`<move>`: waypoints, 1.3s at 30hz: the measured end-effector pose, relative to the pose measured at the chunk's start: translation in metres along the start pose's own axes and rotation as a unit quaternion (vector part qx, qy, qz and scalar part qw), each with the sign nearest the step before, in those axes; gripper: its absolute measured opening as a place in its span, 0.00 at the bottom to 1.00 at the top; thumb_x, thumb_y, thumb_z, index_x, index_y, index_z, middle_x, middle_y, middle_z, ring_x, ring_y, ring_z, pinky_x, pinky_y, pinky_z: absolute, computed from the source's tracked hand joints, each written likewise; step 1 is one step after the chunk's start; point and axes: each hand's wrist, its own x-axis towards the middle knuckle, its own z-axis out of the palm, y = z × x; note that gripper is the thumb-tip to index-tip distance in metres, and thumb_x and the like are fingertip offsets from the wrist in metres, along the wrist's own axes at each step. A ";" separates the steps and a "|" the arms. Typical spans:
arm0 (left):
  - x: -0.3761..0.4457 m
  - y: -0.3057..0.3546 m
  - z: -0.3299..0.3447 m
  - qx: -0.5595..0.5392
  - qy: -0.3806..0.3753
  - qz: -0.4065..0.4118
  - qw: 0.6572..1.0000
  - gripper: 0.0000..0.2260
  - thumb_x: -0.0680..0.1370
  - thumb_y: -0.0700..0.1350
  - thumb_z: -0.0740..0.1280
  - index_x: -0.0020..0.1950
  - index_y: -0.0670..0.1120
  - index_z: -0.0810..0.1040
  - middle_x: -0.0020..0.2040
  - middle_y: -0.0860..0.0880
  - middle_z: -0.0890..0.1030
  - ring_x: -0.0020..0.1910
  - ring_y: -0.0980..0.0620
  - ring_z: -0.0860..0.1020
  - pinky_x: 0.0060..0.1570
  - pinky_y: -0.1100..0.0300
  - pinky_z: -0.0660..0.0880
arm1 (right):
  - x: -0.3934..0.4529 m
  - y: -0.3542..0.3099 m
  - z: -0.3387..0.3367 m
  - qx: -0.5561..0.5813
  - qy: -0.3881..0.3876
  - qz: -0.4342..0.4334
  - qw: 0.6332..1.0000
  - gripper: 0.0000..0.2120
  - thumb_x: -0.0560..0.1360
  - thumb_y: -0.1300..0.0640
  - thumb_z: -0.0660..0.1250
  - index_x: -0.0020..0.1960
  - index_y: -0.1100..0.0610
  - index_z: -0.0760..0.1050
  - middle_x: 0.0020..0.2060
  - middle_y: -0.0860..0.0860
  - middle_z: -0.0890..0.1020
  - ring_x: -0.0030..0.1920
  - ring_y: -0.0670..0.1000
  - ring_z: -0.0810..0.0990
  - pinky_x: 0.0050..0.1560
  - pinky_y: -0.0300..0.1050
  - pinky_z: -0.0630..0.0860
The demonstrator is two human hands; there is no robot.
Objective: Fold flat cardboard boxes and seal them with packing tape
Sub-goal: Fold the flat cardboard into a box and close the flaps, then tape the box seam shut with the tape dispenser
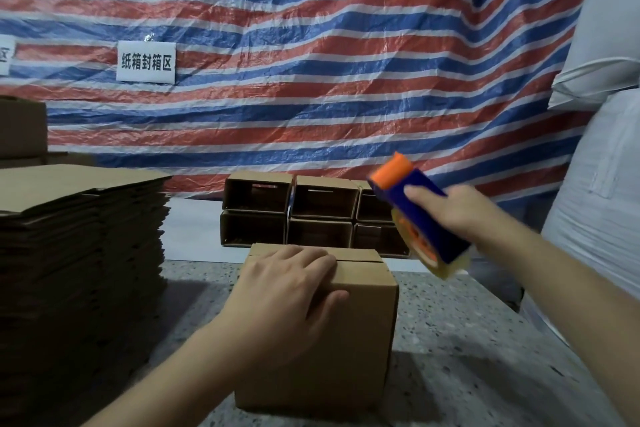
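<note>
On the speckled table (pixel 467 340), the left hand (pixel 287 291) presses flat on the folded box (pixel 346 340); the right hand (pixel 457 211) grips a tape dispenser (pixel 419 215) above

Two bare forearms reach in from the lower edge — no sleeves, watch, rings or gloves visible on either. The left hand (pixel 287 291) shows short, unpainted fingernails; the right hand (pixel 453 210) is motion-blurred, its nails too smeared to make out — both wrists uncovered.
</note>
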 end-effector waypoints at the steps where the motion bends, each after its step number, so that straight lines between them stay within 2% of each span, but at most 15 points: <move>1: 0.000 0.000 0.000 -0.004 -0.001 0.000 1.000 0.31 0.76 0.68 0.41 0.71 0.59 0.69 0.69 0.60 0.73 0.67 0.56 0.71 0.63 0.54 0.70 | 0.003 -0.018 -0.007 0.048 -0.027 -0.002 0.998 0.28 0.72 0.31 0.67 0.46 0.57 0.78 0.34 0.53 0.84 0.36 0.53 0.83 0.33 0.42 0.73; 4: -0.001 0.000 -0.002 -0.012 -0.008 -0.001 1.000 0.31 0.75 0.69 0.40 0.72 0.59 0.66 0.70 0.60 0.71 0.68 0.56 0.69 0.65 0.54 0.68 | 0.003 -0.059 -0.017 0.137 -0.170 -0.018 0.976 0.36 0.65 0.26 0.68 0.54 0.57 0.79 0.36 0.53 0.86 0.36 0.52 0.85 0.34 0.45 0.80; 6: -0.002 0.000 -0.003 -0.012 -0.012 -0.004 1.000 0.31 0.75 0.69 0.40 0.72 0.59 0.65 0.70 0.60 0.70 0.68 0.57 0.68 0.65 0.55 0.67 | 0.003 -0.074 -0.015 0.137 -0.238 -0.021 0.961 0.38 0.61 0.25 0.67 0.55 0.55 0.79 0.37 0.53 0.86 0.33 0.50 0.85 0.32 0.43 0.80; 11: 0.001 0.001 -0.004 -0.045 -0.009 -0.017 0.999 0.27 0.77 0.69 0.49 0.72 0.59 0.65 0.70 0.60 0.70 0.69 0.58 0.66 0.67 0.54 0.64 | 0.014 -0.090 0.002 0.061 -0.286 0.016 0.956 0.37 0.62 0.27 0.70 0.54 0.57 0.81 0.40 0.53 0.86 0.32 0.49 0.83 0.35 0.43 0.79; 12: 0.001 0.002 -0.005 -0.069 -0.002 -0.025 0.997 0.26 0.77 0.69 0.49 0.69 0.58 0.68 0.67 0.60 0.73 0.67 0.59 0.69 0.66 0.55 0.66 | 0.016 -0.092 0.003 0.059 -0.290 0.021 0.955 0.38 0.60 0.28 0.71 0.54 0.58 0.81 0.41 0.54 0.86 0.33 0.49 0.83 0.36 0.44 0.79; 14: 0.001 0.000 -0.010 -0.192 0.022 -0.061 0.979 0.24 0.76 0.68 0.49 0.59 0.58 0.76 0.54 0.60 0.80 0.53 0.65 0.75 0.54 0.59 0.74 | 0.019 -0.095 0.005 0.043 -0.306 0.017 0.951 0.40 0.57 0.28 0.72 0.56 0.59 0.82 0.45 0.55 0.87 0.37 0.51 0.83 0.41 0.45 0.81; 16: 0.007 -0.008 -0.018 -0.387 0.057 -0.150 0.908 0.19 0.78 0.62 0.53 0.49 0.55 0.80 0.43 0.57 0.82 0.42 0.63 0.78 0.44 0.58 0.78 | 0.019 -0.101 0.006 0.015 -0.323 0.003 0.946 0.43 0.55 0.28 0.73 0.58 0.58 0.82 0.48 0.56 0.87 0.41 0.53 0.84 0.44 0.47 0.81; 18: 0.018 -0.021 -0.029 -0.550 0.104 -0.294 0.774 0.17 0.81 0.53 0.56 0.45 0.50 0.83 0.42 0.54 0.84 0.46 0.58 0.81 0.53 0.52 0.78 | 0.019 -0.107 0.009 -0.005 -0.337 -0.006 0.942 0.44 0.53 0.28 0.74 0.59 0.57 0.81 0.49 0.57 0.87 0.42 0.53 0.85 0.42 0.46 0.82; 20: 0.024 -0.033 -0.035 -0.671 0.106 -0.384 0.626 0.21 0.83 0.51 0.56 0.44 0.43 0.84 0.44 0.47 0.86 0.51 0.50 0.82 0.56 0.50 0.77 | 0.019 -0.112 0.011 -0.016 -0.344 -0.006 0.939 0.44 0.52 0.30 0.75 0.59 0.57 0.80 0.47 0.56 0.87 0.38 0.51 0.85 0.38 0.44 0.81; 21: 0.026 -0.038 -0.037 -0.704 0.098 -0.394 0.582 0.23 0.84 0.53 0.55 0.45 0.40 0.83 0.44 0.44 0.86 0.52 0.47 0.82 0.54 0.50 0.78 | 0.019 -0.114 0.012 -0.022 -0.345 -0.005 0.938 0.44 0.51 0.30 0.75 0.59 0.57 0.80 0.46 0.56 0.87 0.37 0.51 0.85 0.36 0.44 0.80; 22: 0.026 -0.041 -0.038 -0.722 0.088 -0.395 0.562 0.25 0.84 0.55 0.55 0.46 0.39 0.83 0.44 0.43 0.86 0.51 0.46 0.82 0.52 0.51 0.78 | 0.020 -0.115 0.013 -0.028 -0.347 -0.006 0.938 0.45 0.51 0.30 0.75 0.59 0.57 0.80 0.46 0.56 0.87 0.37 0.51 0.85 0.36 0.44 0.80; 25: 0.026 -0.046 -0.038 -0.730 0.077 -0.387 0.557 0.23 0.82 0.55 0.59 0.45 0.39 0.82 0.42 0.42 0.86 0.47 0.47 0.84 0.47 0.53 0.79 | 0.022 -0.117 0.014 -0.047 -0.350 -0.019 0.936 0.46 0.50 0.29 0.75 0.59 0.57 0.79 0.47 0.56 0.87 0.38 0.51 0.85 0.37 0.44 0.81; 30: 0.027 -0.045 -0.038 -0.726 0.073 -0.378 0.570 0.17 0.80 0.50 0.64 0.38 0.41 0.81 0.41 0.43 0.86 0.44 0.49 0.84 0.48 0.52 0.78 | 0.021 -0.122 0.016 -0.075 -0.356 -0.033 0.931 0.45 0.49 0.28 0.75 0.57 0.56 0.80 0.45 0.55 0.88 0.39 0.51 0.87 0.36 0.42 0.81; 36: 0.026 -0.048 -0.036 -0.717 0.081 -0.362 0.591 0.05 0.79 0.41 0.67 0.49 0.41 0.82 0.41 0.46 0.86 0.46 0.52 0.83 0.51 0.50 0.80 | 0.019 -0.131 0.021 -0.109 -0.370 -0.058 0.921 0.44 0.51 0.27 0.73 0.57 0.55 0.80 0.45 0.54 0.88 0.39 0.50 0.87 0.36 0.41 0.81; 39: 0.026 -0.047 -0.033 -0.715 0.095 -0.366 0.588 0.07 0.79 0.38 0.64 0.44 0.42 0.80 0.37 0.47 0.85 0.46 0.53 0.83 0.50 0.51 0.79 | 0.019 -0.136 0.020 -0.124 -0.374 -0.060 0.917 0.44 0.52 0.27 0.72 0.58 0.56 0.80 0.45 0.54 0.88 0.39 0.50 0.86 0.36 0.41 0.80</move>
